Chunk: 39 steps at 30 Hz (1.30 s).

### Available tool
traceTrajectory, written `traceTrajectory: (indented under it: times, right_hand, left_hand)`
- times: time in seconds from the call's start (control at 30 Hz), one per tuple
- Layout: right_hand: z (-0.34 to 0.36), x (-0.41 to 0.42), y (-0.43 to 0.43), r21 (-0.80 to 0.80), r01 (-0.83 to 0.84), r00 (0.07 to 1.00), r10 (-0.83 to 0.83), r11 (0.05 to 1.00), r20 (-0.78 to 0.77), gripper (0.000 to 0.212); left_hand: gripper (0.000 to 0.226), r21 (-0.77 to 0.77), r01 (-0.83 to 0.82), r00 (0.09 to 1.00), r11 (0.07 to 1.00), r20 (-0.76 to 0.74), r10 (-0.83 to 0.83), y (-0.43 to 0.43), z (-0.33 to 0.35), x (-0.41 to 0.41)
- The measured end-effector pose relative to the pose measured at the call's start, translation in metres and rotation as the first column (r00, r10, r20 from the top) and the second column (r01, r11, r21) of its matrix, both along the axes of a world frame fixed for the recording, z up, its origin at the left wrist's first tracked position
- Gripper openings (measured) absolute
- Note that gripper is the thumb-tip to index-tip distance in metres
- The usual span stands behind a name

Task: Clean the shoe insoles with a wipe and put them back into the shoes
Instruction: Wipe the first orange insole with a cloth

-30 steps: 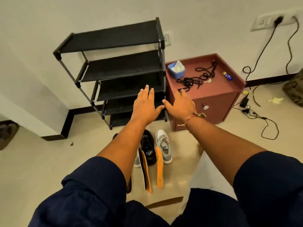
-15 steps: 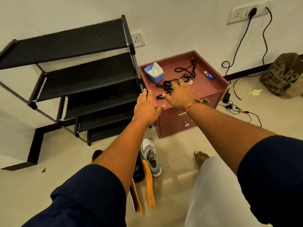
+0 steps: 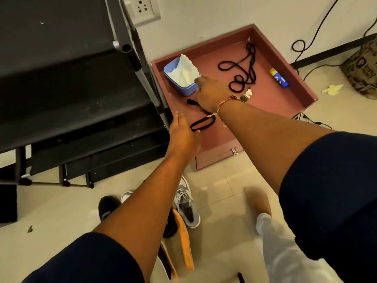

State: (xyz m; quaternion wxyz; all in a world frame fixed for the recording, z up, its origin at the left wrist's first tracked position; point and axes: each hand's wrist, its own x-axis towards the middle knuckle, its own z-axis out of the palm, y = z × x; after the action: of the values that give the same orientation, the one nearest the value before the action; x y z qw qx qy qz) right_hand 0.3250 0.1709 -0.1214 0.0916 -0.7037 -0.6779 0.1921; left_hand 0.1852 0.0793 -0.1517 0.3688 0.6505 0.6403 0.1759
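Wipe point(image 3: 184, 71), right hand point(image 3: 210, 92) now beside it

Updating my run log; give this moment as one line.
right hand at wipe box | left hand open near cabinet | insoles on floor beside shoes

No clearly legible text anywhere, only printed letters too blurred to read on the brown bag point(image 3: 362, 72) beside the wall, and a small unreadable label on the blue and yellow tube point(image 3: 279, 78) lying on the red bench point(image 3: 271, 103).
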Motion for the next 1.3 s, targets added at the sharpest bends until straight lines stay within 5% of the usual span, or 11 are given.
traceTrajectory:
  times: [0.17,0.53,0.7,0.83,0.93,1.07,1.3]
  right_hand:
    - [-0.01,-0.005,0.046,-0.117,-0.118,0.984,0.132,0.986,0.119,0.058]
    - [-0.035,-0.004,0.079,-0.136,-0.107,0.964,0.136,0.985,0.23,0.043]
    - [-0.035,-0.006,0.073,0.04,0.128,0.991,-0.126,0.991,-0.042,0.042]
    - [-0.017,-0.012,0.055,0.193,0.467,0.807,-0.326,0.863,-0.493,0.03]
    - [-0.003,-0.022,0.027,0.072,0.611,0.514,-0.326,0.788,-0.794,0.008]
    - [0.014,-0.042,-0.041,-0.086,0.6,0.218,-0.266,0.796,-0.939,0.023]
    - [-0.004,-0.087,-0.194,-0.28,0.263,0.225,-0.341,0.923,-0.913,0.023]
  left_hand:
    - [0.066,-0.027,-0.034,0.999,0.999,-0.008,0.033,0.032,0.0,0.01]
    - [0.07,-0.068,-0.072,0.997,0.995,0.026,0.073,0.059,-0.001,0.014]
    - [0.067,-0.074,-0.087,0.993,0.994,0.069,0.092,0.056,-0.004,0.013]
    - [0.064,-0.065,-0.108,0.987,0.992,0.112,0.115,0.044,0.004,0.012]
    - [0.052,-0.029,-0.157,0.971,0.987,0.18,0.159,0.023,0.013,0.009]
    - [0.034,-0.037,-0.283,0.878,0.958,0.393,0.274,-0.024,0.028,-0.004]
    - [0.044,-0.268,-0.474,0.591,0.839,0.609,0.528,-0.124,0.019,-0.058]
